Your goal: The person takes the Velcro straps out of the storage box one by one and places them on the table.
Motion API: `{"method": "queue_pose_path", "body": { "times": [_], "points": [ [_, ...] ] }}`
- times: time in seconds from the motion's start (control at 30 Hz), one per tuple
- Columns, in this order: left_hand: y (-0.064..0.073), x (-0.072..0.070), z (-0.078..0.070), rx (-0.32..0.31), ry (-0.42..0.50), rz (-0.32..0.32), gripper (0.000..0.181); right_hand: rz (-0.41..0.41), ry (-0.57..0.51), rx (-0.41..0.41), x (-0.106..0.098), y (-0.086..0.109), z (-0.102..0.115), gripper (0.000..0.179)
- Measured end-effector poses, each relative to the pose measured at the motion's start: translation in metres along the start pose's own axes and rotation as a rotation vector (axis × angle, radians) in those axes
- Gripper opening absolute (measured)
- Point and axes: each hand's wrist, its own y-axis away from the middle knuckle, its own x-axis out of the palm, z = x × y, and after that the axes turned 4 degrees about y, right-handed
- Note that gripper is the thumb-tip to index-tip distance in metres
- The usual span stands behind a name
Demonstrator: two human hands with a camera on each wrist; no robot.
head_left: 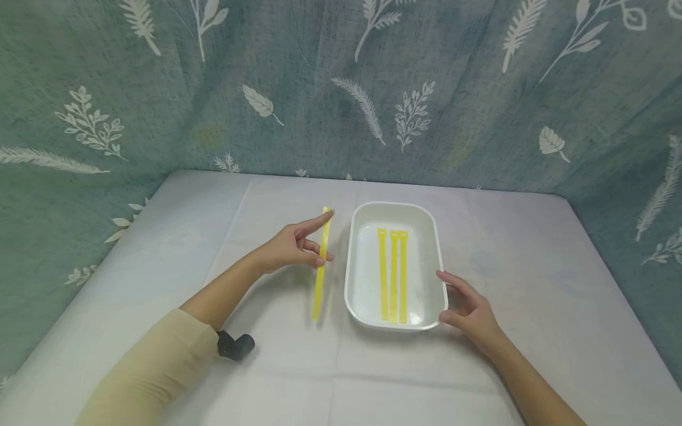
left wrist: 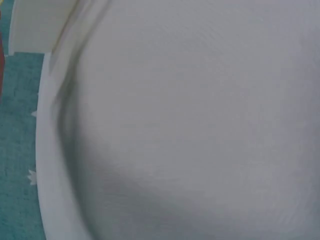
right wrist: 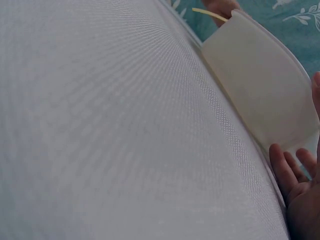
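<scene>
My left hand (head_left: 290, 245) pinches a yellow strap (head_left: 319, 290), a flat, long strip like a cable tie, held lengthwise just left of a white tray (head_left: 364, 299). Inside the tray, three yellow straps (head_left: 383, 278) lie side by side, their slotted heads towards the far end. On the tray's right side, my right hand (head_left: 474, 313) holds the rim with a finger and the thumb, set apart along it. In the right wrist view, other fingers (right wrist: 282, 167) sit near the tray's outer wall (right wrist: 260, 75).
A white cloth (head_left: 282, 384) covers the table. A dark device (head_left: 237, 347) shows by the left forearm, at the end of a beige sleeve (head_left: 154, 361). Behind the table hangs a green leaf-patterned curtain (head_left: 298, 65).
</scene>
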Motion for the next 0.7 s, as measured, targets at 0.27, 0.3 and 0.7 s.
{"method": "queue_pose_path", "body": {
  "times": [0.27, 0.3, 0.7],
  "points": [
    [-0.006, -0.003, 0.021, -0.052, -0.079, -0.026, 0.096, 0.007, 0.015, 0.003, 0.0, -0.001, 0.001, 0.066],
    [-0.007, -0.004, 0.023, -0.053, -0.086, -0.023, 0.096, 0.007, 0.016, 0.004, 0.0, -0.001, 0.001, 0.066],
    [-0.013, -0.007, 0.038, -0.025, -0.339, -0.09, 0.096, -0.003, 0.036, 0.005, 0.0, 0.0, 0.001, 0.066]
  ]
}}
